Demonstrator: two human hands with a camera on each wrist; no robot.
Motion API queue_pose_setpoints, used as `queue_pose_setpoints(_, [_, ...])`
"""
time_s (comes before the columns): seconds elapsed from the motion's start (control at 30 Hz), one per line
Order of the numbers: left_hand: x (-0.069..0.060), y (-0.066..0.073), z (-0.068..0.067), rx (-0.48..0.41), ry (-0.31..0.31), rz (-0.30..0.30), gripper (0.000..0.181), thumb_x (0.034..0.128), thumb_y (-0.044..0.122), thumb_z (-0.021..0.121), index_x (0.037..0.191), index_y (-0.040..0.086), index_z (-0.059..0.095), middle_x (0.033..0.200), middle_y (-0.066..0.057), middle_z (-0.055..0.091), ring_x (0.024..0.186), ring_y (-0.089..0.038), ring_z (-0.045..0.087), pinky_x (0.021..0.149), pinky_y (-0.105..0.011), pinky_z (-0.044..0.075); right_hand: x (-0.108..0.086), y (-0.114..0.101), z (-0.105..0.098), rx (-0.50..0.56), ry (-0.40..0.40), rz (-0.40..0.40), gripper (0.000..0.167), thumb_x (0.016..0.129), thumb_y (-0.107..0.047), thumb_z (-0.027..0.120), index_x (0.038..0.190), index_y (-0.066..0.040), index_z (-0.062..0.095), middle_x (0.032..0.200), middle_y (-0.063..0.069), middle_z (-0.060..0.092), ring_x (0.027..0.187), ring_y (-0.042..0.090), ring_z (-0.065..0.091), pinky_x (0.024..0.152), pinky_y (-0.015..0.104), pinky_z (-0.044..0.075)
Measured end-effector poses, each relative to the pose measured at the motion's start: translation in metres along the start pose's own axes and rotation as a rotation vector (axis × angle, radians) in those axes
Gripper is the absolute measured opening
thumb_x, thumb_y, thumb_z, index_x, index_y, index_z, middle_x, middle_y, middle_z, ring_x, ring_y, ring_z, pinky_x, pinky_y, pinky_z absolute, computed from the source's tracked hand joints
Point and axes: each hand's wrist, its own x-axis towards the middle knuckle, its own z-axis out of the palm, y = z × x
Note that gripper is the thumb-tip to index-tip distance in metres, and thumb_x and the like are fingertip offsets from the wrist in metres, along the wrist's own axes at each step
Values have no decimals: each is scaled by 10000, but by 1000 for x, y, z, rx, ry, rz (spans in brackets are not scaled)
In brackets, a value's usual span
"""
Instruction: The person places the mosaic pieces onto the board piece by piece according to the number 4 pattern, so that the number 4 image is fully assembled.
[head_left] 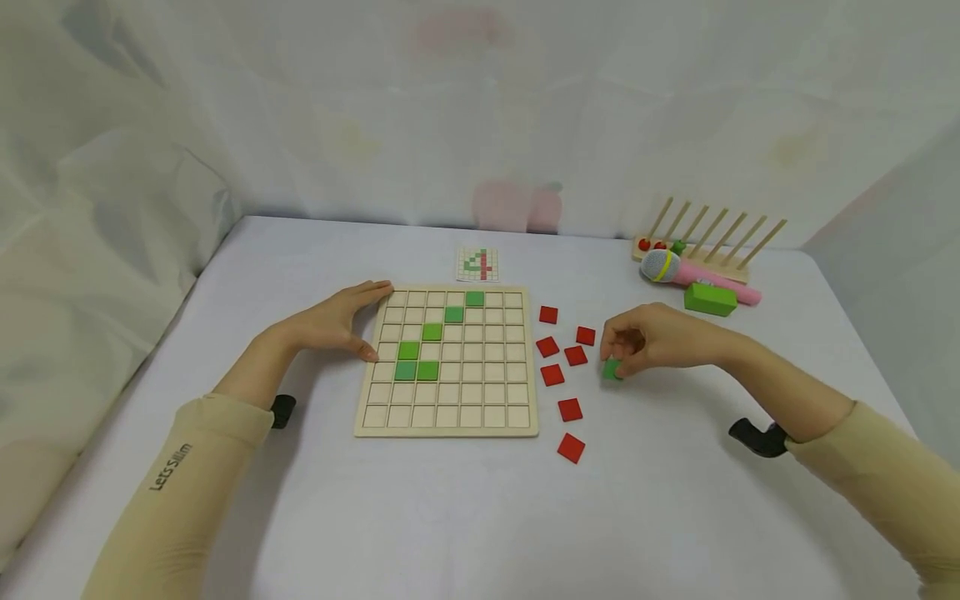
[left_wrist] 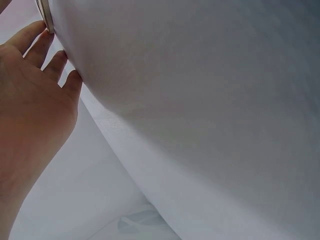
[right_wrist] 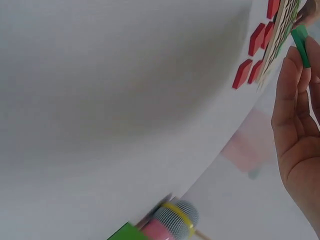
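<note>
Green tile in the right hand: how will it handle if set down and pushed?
The green tile looks stiff, showing no bend in the right hand's pinch. Small and thin, it's probably light. Flat-faced, like the red tiles, it would likely slide rather than roll.

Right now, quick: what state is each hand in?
Left hand: open, touching the left edge of the grid board.
Right hand: closed, pinching a green tile.

Soft, diffuse light in head view; wrist views dimmer, broad grey shadow across tabletop (right_wrist: 100, 100).
</note>
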Motion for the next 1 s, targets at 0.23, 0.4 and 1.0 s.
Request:
queue_pose_setpoints(0.23, [1, 0, 0, 0, 1, -1, 1166, 668, 315, 891, 1585, 97, 205, 1684, -132, 97, 1562, -395, 14, 1232, -652, 62, 23, -19, 8, -8, 19, -23, 140, 822, -118, 774, 900, -187, 680, 861, -36, 684, 790, 139, 605, 717, 219, 547])
queue_pose_setpoints(0.4, [1, 1, 0, 4, 3, 1, 1176, 661, 330, 895, 1583, 85, 205, 1683, -137, 102, 1561, -398, 14, 1235, -647, 63, 39, -33, 13, 46, 29, -39, 141, 830, -94, 754, 930, -168, 687, 861, -17, 704, 770, 164, 644, 713, 242, 557])
queue_pose_setpoints(1.0, [2, 0, 1, 14, 6, 17, 1165, 673, 313, 893, 1582, 81, 203, 1682, -138, 110, 1557, -410, 19, 1235, -647, 61, 89, -82, 21, 20, 93, -108, 144, 863, -98, 714, 989, -168, 721, 910, -4, 709, 845, 125, 645, 791, 265, 549])
